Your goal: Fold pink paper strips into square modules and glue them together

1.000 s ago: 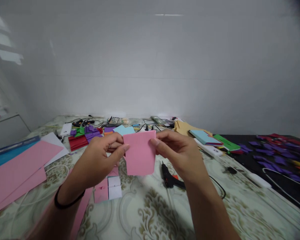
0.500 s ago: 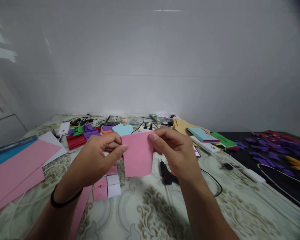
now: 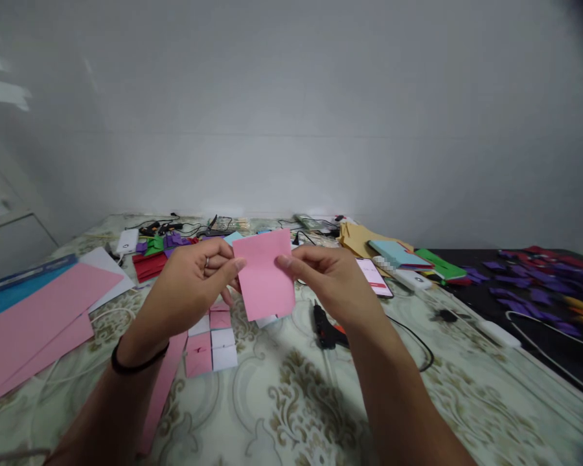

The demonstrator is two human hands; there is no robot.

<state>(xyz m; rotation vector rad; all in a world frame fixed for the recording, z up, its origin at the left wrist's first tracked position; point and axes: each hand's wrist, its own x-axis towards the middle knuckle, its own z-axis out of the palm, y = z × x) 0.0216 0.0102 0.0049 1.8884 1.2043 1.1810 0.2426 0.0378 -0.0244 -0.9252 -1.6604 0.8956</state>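
A small rectangular piece of pink paper (image 3: pixel 265 278) is held up in front of me, slightly tilted, above the table. My left hand (image 3: pixel 199 275) pinches its left edge between thumb and fingers. On the opposite edge, my right hand (image 3: pixel 328 275) grips it the same way, thumb in front. Below and left of the paper lie small pink and white folded squares, among them a pink square (image 3: pixel 199 355) and a white square (image 3: pixel 224 349). A black glue gun (image 3: pixel 325 327) rests on the table under my right hand.
Large pink sheets (image 3: pixel 48 323) cover the left side, beside a white sheet (image 3: pixel 109 275). A phone (image 3: pixel 374 277), a power bank (image 3: pixel 411 279) and yellow paper (image 3: pixel 359 238) lie right. Purple scraps (image 3: pixel 539 278) cover a black surface. Cords (image 3: pixel 418 340) cross the patterned tablecloth (image 3: pixel 291 401).
The pink paper has tilted, its right side rising, and my right hand has slid lower along its edge. The phone at the right shows more fully now.
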